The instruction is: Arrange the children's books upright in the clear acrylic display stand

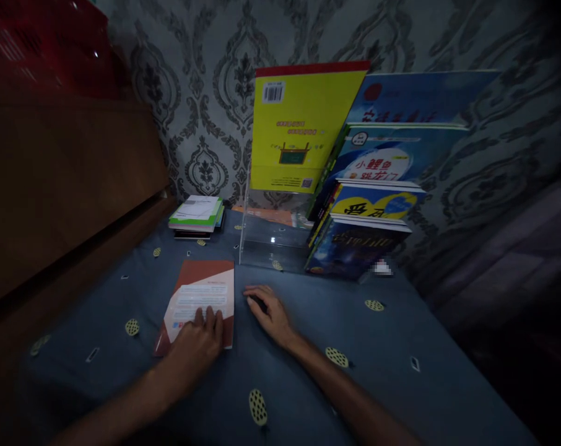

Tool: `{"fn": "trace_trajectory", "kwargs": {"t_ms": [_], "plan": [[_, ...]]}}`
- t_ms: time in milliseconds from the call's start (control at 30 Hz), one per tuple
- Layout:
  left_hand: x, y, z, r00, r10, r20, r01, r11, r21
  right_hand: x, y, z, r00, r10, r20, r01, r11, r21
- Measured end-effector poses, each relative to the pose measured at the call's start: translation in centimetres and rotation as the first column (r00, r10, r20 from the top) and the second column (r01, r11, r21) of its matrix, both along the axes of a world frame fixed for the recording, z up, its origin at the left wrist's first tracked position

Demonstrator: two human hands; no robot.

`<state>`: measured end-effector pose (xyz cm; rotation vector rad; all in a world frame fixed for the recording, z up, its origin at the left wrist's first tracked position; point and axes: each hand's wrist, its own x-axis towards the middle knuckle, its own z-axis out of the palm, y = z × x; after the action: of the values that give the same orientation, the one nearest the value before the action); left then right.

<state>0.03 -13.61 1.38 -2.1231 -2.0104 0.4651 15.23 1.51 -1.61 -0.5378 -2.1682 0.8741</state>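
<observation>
A thin reddish-brown and cream book (201, 280) lies on the blue cloth, with a block of small print on the side facing up. My left hand (199, 339) rests on the book's lower part, its fingers reaching over the surface without wrapping round it. To the right of the book, apart from it, my right hand (269, 314) lies on the cloth. Its fingers are loosely curved, with a gap between thumb and fingers and nothing visible in it.
Behind my hands, a clear acrylic stand (280, 253) holds upright books in tiers, including a yellow book (303, 136) and a dark blue book (355, 248). A small book stack (195, 217) lies at the back left. A brown wooden panel (67, 186) borders the left side.
</observation>
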Motion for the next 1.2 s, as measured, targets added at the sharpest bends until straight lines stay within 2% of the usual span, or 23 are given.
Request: {"fn": "trace_trajectory", "kwargs": {"t_ms": [100,200,267,367,467,533,700,800,967,1200], "plan": [[2.3,-1.1,-1.6,0.995,-0.088,0.038,0.086,0.996,0.037,0.2,-0.3,0.1,0.999,0.026,0.039,-0.029,0.996,0.081],[4.4,-1.7,-2.8,0.977,-0.174,0.124,0.164,0.983,0.086,0.6,-0.3,0.1,0.991,-0.007,0.133,-0.016,0.985,0.171],[5.5,-1.6,-3.0,0.954,-0.221,0.203,0.207,0.974,0.09,1.0,-0.3,0.1,0.978,-0.05,0.205,0.0,0.972,0.235],[6.1,-1.0,-2.0,0.906,-0.275,0.321,0.263,0.961,0.08,1.6,-0.2,-0.1,0.954,-0.106,0.282,0.02,0.956,0.292],[4.8,0.4,-0.7,0.855,-0.327,0.403,0.31,0.945,0.109,2.1,-0.2,-0.4,0.937,-0.128,0.326,0.031,0.957,0.287],[3.0,1.8,-0.6,0.842,-0.349,0.41,0.319,0.937,0.143,2.3,-0.2,-0.6,0.93,-0.131,0.343,0.036,0.962,0.272],[-2.1,5.0,-3.0,0.907,-0.265,0.328,0.169,0.941,0.293,2.6,-0.6,-0.5,0.914,-0.144,0.379,0.054,0.97,0.238],[-3.0,5.9,-4.6,0.909,-0.276,0.313,0.162,0.925,0.344,3.1,-0.8,0.1,0.902,-0.132,0.411,0.045,0.976,0.214],[-0.7,6.7,-5.5,0.905,-0.317,0.284,0.189,0.898,0.398,5.4,-0.7,0.6,0.901,-0.153,0.407,0.07,0.975,0.211],[4.4,9.6,-6.1,0.882,-0.382,0.277,0.262,0.885,0.385,11.2,0.7,0.7,0.907,-0.189,0.376,0.115,0.971,0.212]]}}
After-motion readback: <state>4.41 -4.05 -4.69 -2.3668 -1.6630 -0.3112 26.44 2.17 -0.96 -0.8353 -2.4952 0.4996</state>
